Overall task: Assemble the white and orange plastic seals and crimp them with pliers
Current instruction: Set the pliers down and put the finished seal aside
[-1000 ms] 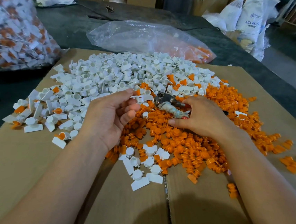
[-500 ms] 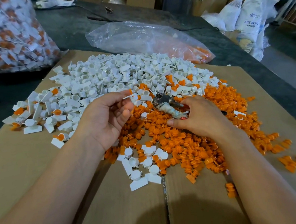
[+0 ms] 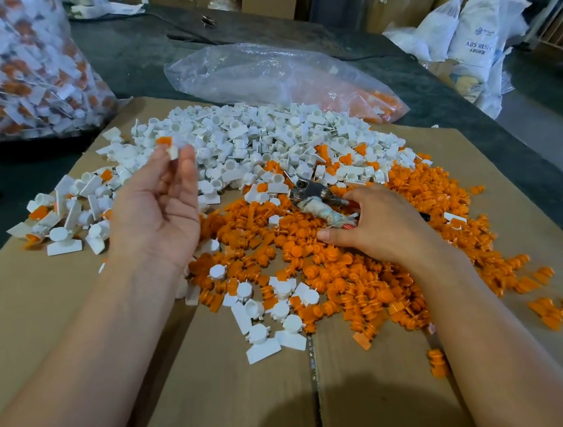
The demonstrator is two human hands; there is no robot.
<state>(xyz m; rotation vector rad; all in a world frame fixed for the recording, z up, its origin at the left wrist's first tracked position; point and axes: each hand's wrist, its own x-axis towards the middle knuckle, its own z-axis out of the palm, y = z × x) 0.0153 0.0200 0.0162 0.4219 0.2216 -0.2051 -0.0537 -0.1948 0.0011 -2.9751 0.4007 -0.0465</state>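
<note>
**Seal Lifted, Pliers Kept Within Reach**

The left hand was raised palm-up, its fingertips pinching one white-and-orange seal (blurred, so the fit was unclear), probably lifted above the heap for a look. The right hand lay curled over the pliers on the orange parts, likely ready for crimping. The white parts were heaped beyond, both on cardboard. A sack behind read "ABS RESIN".

- The left hand is raised, palm turned up toward the camera. Its blurred fingers and thumb pinch a seal at their tips.
- The right hand lies palm down, fingers curled round the pliers, thumb stretched out leftward.
</note>
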